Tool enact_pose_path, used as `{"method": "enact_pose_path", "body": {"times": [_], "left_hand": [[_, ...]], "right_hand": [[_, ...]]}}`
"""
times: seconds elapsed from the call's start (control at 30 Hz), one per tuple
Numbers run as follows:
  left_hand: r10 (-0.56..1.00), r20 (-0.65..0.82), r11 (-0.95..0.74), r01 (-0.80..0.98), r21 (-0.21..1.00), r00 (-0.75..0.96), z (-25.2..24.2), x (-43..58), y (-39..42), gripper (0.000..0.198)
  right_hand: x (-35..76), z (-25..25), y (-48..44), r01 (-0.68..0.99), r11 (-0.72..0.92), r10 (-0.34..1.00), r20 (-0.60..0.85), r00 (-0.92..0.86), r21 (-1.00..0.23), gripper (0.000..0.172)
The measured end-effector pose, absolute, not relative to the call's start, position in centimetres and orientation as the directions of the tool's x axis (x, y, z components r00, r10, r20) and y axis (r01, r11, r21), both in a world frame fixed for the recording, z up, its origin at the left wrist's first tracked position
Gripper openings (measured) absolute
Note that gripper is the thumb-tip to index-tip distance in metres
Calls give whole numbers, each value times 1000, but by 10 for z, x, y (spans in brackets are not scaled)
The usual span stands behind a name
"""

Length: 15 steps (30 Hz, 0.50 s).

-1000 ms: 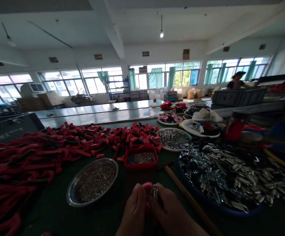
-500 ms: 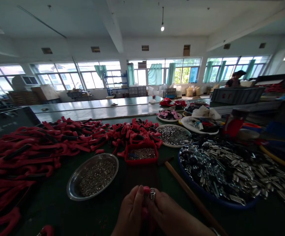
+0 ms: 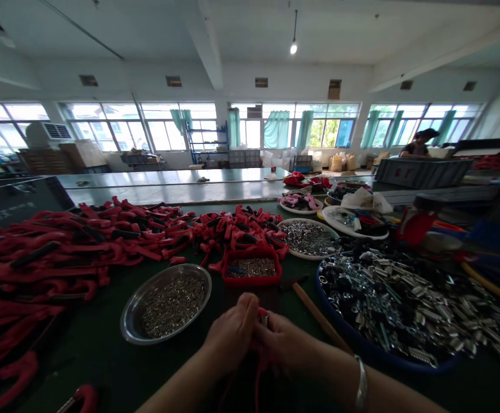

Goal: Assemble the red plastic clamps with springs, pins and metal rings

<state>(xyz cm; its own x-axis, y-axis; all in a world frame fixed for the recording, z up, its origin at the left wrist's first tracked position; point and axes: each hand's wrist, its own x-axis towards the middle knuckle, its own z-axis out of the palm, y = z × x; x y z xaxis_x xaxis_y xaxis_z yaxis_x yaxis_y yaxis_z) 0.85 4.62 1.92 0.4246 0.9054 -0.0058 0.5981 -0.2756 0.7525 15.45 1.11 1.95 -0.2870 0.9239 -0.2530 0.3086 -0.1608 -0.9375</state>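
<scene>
Both my hands meet low in the centre of the view, around a red handle-like part [image 3: 262, 357] whose lower end hangs beneath them. My left hand [image 3: 232, 330] is closed on it from the left, its fingers bunched at the top. From the other side my right hand [image 3: 286, 341], with a silver bangle at the wrist, is closed on the same part. A small shiny ridged metal piece [image 3: 264, 320] shows at the red part's upper end, between the hands. Fingers hide most of both pieces. Just beyond is a red tray [image 3: 253, 281] of small metal pins.
A steel bowl [image 3: 129, 326] of small pins stands left, beside heaped red parts [image 3: 81, 246]. To the right lie a hammer [image 3: 318, 312] and a blue basin [image 3: 387, 351] of metal pieces. Farther back are round trays [image 3: 314, 257]; a person [image 3: 417, 146] sits behind a grey crate [image 3: 422, 172].
Both hands have risen and moved slightly forward with the red part, showing more forearm. The ridged metal piece is now more covered by fingers. The view has shifted slightly.
</scene>
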Motion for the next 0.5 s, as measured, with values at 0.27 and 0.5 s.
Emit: {"method": "enact_pose_path", "body": {"times": [0.27, 0.5], "left_hand": [[905, 90, -400, 764, 506, 415, 25, 14, 29, 120], [885, 116, -447, 752, 485, 451, 13, 9, 51, 109]], "right_hand": [[142, 14, 12, -377, -241, 970, -221, -96, -894, 32], [172, 21, 32, 691, 60, 995, -9, -97, -721, 50]]}}
